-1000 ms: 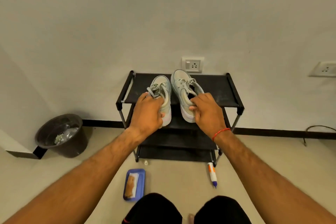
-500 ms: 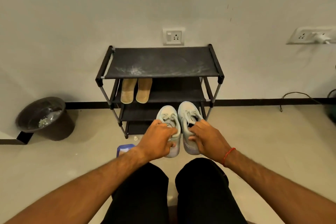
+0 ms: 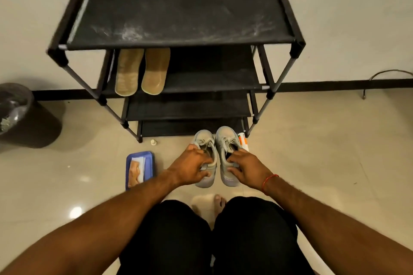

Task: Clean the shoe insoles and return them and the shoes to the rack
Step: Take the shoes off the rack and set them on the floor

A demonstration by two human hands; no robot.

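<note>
Both hands on the pair: my view has the left hand (image 3: pixel 190 167) and right hand (image 3: pixel 245 168) each with fingers curled tight round a collar of the grey shoes (image 3: pixel 224 138), side by side, low before the rack (image 3: pixel 178 18)'s bottom shelf; insoles (image 3: pixel 143 71) lie on the second shelf; blue tray (image 3: pixel 150 156) just left, orange-and-white tube (image 3: pixel 243 140) against the right toe, bin (image 3: pixel 33 123) well apart; open tile rightward; half a second ago the shoes hung higher.
</note>
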